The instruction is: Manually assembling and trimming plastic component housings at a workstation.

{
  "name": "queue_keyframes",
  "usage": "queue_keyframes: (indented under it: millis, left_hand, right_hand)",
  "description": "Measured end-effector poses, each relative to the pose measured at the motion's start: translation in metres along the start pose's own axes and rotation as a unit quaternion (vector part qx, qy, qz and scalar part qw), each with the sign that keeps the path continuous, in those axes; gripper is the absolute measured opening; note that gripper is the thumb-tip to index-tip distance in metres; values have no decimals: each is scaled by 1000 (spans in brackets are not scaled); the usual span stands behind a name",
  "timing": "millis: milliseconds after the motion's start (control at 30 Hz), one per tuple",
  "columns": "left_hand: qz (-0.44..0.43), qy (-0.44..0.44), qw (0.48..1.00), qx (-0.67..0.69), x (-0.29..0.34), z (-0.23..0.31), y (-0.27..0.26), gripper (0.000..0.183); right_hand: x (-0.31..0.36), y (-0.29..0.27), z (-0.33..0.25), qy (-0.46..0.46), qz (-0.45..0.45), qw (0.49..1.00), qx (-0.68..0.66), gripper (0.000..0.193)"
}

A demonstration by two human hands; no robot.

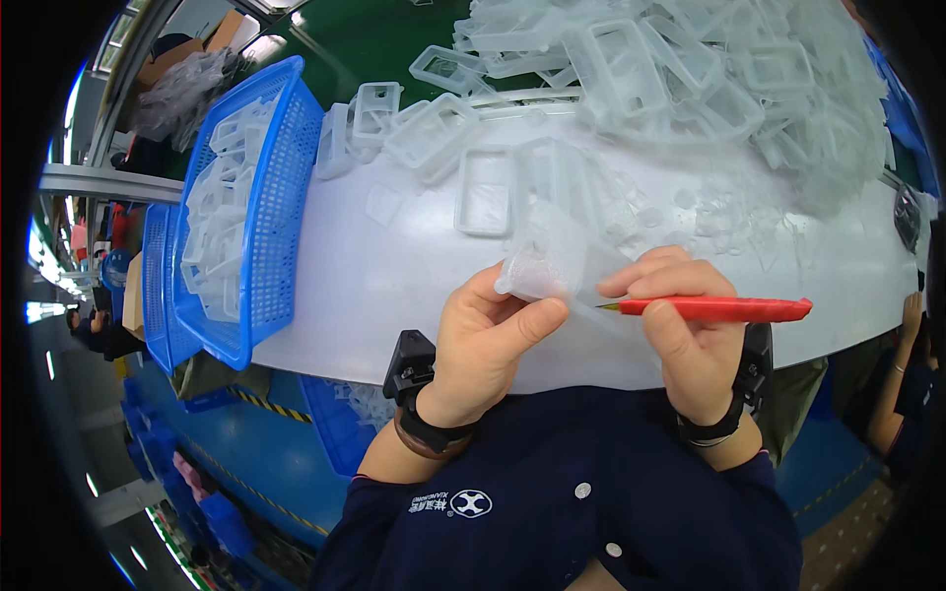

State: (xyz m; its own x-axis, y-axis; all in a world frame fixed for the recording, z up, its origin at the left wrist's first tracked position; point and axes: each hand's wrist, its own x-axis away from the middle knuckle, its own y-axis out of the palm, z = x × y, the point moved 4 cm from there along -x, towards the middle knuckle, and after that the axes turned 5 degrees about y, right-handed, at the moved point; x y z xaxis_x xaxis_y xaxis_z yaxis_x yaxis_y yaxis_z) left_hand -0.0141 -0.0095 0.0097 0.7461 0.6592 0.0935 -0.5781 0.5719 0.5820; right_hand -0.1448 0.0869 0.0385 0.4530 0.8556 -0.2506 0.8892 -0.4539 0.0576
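My left hand (493,340) pinches a translucent white plastic part (545,258) between thumb and fingers, close to the table's front edge. In my right hand (696,345) is a slim red-handled knife (754,310), its thin pointed blade aimed left beside the part. Whether the blade touches the plastic I cannot tell. Right behind the held part lie more clear plastic pieces, one of them a rectangular frame-like housing (484,192) lying by itself to the left.
A blue perforated basket (281,197) filled with similar housings stands on the left. At the back right rises a big heap of translucent housings (680,79). Small clear scraps (709,212) are scattered over the white table (365,266). Another person's arm (892,394) shows at the far right.
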Motion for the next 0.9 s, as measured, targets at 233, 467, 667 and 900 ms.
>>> queue_keyframes:
  millis: [233, 467, 667, 900]
  left_hand:
    - [0, 21, 1000, -7, 1, 2, 5, 20]
    - [-5, 20, 1000, 15, 1, 3, 6, 21]
    - [19, 23, 1000, -8, 1, -3, 5, 21]
    - [-6, 59, 992, 111, 5, 7, -14, 24]
  right_hand:
    - [-1, 9, 3, -24, 15, 999, 35, 12]
    - [-1, 10, 6, -47, 16, 997, 63, 13]
    - [-2, 17, 0, -124, 36, 969, 209, 17]
    - [-6, -42, 3, -160, 255, 888, 347, 9]
